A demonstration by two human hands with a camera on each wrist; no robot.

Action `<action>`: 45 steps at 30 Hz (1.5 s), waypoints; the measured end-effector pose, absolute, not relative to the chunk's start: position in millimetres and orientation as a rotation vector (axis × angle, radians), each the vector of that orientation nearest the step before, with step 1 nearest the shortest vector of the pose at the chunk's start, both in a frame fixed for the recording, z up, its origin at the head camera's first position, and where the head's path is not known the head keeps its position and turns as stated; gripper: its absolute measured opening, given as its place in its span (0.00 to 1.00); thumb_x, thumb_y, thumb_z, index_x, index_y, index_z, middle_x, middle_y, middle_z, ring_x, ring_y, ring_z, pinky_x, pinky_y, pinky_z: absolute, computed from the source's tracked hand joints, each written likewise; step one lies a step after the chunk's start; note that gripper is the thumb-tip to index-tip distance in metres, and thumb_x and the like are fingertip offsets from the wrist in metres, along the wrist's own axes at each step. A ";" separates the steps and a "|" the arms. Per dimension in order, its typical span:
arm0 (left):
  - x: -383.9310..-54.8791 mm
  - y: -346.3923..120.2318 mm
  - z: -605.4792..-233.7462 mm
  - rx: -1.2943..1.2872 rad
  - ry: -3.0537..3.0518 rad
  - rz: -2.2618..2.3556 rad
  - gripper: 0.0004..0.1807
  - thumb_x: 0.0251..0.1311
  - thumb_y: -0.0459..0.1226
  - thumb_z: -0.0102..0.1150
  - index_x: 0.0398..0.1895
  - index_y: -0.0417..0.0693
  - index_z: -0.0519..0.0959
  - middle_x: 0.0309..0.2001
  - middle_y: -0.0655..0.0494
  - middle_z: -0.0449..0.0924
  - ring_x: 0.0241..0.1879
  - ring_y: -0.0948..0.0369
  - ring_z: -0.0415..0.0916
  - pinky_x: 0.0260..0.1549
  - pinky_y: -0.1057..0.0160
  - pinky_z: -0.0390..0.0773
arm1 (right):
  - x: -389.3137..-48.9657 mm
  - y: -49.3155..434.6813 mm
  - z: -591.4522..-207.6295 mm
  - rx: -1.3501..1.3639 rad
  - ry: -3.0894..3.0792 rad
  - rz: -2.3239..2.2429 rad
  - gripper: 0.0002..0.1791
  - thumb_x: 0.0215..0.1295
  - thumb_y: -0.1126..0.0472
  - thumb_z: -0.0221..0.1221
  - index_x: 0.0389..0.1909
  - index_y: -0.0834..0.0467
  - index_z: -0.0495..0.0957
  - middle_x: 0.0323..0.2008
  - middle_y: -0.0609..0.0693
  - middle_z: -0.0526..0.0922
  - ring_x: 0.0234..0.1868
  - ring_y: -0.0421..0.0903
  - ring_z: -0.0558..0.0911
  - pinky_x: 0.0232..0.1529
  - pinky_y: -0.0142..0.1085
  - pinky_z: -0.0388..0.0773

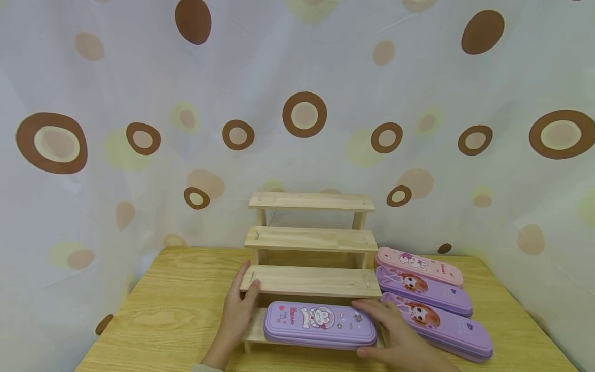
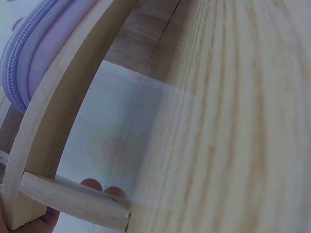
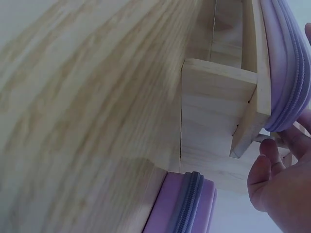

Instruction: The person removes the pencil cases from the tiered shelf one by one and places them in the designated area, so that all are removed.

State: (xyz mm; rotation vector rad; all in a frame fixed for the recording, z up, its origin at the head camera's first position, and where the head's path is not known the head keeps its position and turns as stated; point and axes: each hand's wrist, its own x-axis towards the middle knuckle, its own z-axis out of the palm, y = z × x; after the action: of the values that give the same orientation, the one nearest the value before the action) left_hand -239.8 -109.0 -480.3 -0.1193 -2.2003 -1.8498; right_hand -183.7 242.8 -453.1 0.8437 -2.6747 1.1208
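Observation:
A lilac zippered pencil case [image 1: 321,324] with a rabbit print lies flat along the lowest step of a wooden stepped rack [image 1: 310,279]. Around the case's right end my right hand [image 1: 395,330] holds it, fingers at the back edge and thumb at the front. The right wrist view shows that hand [image 3: 286,179] by the case's zippered end [image 3: 290,63]. My left hand [image 1: 236,307] touches the left end of the second step, its thumb at the front corner and index finger extended beside the end. Only a few of its fingers [image 2: 46,222] show in the left wrist view.
Right of the rack, two purple pencil cases with a doll print [image 1: 446,325] and a pink one [image 1: 420,266] lie in a row on the wood-grain table [image 1: 172,315]. The upper steps [image 1: 311,201] rise toward a patterned curtain [image 1: 260,62] behind.

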 end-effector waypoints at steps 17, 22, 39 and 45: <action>-240.9 -110.8 -481.1 -0.130 -2.206 -1.834 0.33 0.72 0.51 0.52 0.77 0.61 0.57 0.76 0.52 0.53 0.70 0.45 0.57 0.66 0.41 0.60 | -186.6 222.3 -458.5 0.597 -2.895 1.098 0.53 0.46 0.36 0.73 0.73 0.47 0.64 0.69 0.64 0.64 0.70 0.77 0.44 0.59 0.78 0.42; -241.2 -111.1 -481.1 -0.133 -2.202 -1.837 0.33 0.72 0.50 0.52 0.77 0.60 0.57 0.76 0.53 0.53 0.72 0.46 0.53 0.68 0.42 0.58 | -187.4 215.6 -458.3 0.563 -2.897 0.999 0.52 0.43 0.34 0.73 0.71 0.48 0.67 0.66 0.58 0.68 0.70 0.76 0.46 0.58 0.79 0.44; -240.3 -109.5 -480.9 -0.150 -2.194 -1.849 0.33 0.72 0.49 0.52 0.77 0.59 0.57 0.77 0.53 0.52 0.73 0.45 0.48 0.69 0.39 0.52 | -181.0 225.0 -454.2 0.831 -2.718 1.054 0.42 0.54 0.39 0.69 0.65 0.57 0.69 0.59 0.51 0.72 0.64 0.66 0.63 0.60 0.75 0.45; -241.8 -109.5 -483.7 -0.130 -2.203 -1.844 0.33 0.72 0.50 0.53 0.77 0.60 0.57 0.76 0.54 0.53 0.73 0.46 0.50 0.69 0.41 0.53 | -180.8 230.4 -453.2 0.873 -2.707 1.068 0.42 0.54 0.42 0.71 0.65 0.57 0.69 0.60 0.51 0.71 0.64 0.68 0.63 0.59 0.76 0.48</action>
State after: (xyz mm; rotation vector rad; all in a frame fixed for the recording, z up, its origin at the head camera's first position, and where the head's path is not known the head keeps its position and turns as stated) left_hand -241.8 -109.5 -483.7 -0.1300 -2.2031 -1.8443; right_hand -180.8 230.4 -453.2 0.8732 -2.7067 1.0681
